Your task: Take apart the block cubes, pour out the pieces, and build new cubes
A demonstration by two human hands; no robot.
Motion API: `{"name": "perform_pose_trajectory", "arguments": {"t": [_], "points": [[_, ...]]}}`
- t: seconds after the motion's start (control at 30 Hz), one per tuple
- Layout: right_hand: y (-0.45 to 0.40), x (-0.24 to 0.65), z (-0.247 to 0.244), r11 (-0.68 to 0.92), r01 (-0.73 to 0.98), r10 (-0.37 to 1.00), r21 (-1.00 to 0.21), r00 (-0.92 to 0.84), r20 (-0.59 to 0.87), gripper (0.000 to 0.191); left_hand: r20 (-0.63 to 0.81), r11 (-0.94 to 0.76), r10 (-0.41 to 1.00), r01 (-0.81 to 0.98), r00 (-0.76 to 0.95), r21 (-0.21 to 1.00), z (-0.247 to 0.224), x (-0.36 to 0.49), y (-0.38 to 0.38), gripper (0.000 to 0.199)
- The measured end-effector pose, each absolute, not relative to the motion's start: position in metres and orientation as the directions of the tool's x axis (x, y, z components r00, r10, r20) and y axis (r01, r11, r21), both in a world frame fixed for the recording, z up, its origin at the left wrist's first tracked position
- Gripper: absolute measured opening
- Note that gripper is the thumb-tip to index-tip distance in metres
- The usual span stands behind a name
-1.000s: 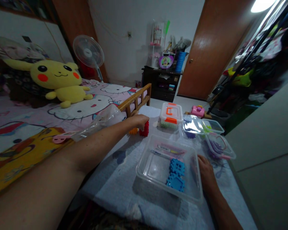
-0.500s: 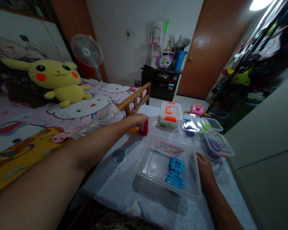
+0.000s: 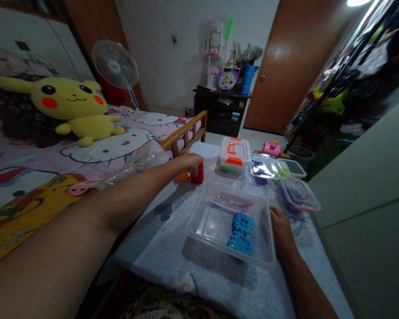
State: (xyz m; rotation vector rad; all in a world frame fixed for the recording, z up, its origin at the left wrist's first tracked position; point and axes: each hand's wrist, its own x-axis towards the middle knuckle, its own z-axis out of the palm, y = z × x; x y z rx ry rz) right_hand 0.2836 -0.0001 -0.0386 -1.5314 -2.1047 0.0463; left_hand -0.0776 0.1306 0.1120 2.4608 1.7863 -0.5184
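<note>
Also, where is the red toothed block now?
Near the centre of the head view, the red toothed block is at the left hand, just right of the orange block.

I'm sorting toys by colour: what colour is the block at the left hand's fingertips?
The block is red, best seen in the head view.

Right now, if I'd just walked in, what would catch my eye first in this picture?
Probably the big yellow plush toy with red cheeks, sitting on the bed at the left. Next, the left hand, stretched across the table to a red block. Nearer, a clear container stands out, with blue pieces inside.
</note>
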Motion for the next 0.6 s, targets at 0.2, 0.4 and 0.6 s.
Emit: {"name": "perform_pose_trajectory", "arguments": {"t": [0.2,0.4,0.6], "points": [[-0.001,0.284,-0.04,0.345,0.88,0.893,-0.327,-0.201,0.403,0.031,-0.307,-0.354,0.906,0.919,0.29,-0.175,0.113,-0.078,0.134,0.047],[0.0,0.285,-0.041,0.361,0.873,0.885,-0.328,-0.209,0.416,0.029,-0.261,-0.382,0.91,0.898,0.323,-0.219,0.14,-0.075,0.127,0.049],[-0.002,0.282,-0.037,0.33,0.89,0.902,-0.314,-0.199,0.382,0.03,-0.227,-0.487,0.866,0.852,0.445,-0.19,0.197,-0.059,0.09,0.04]]}}
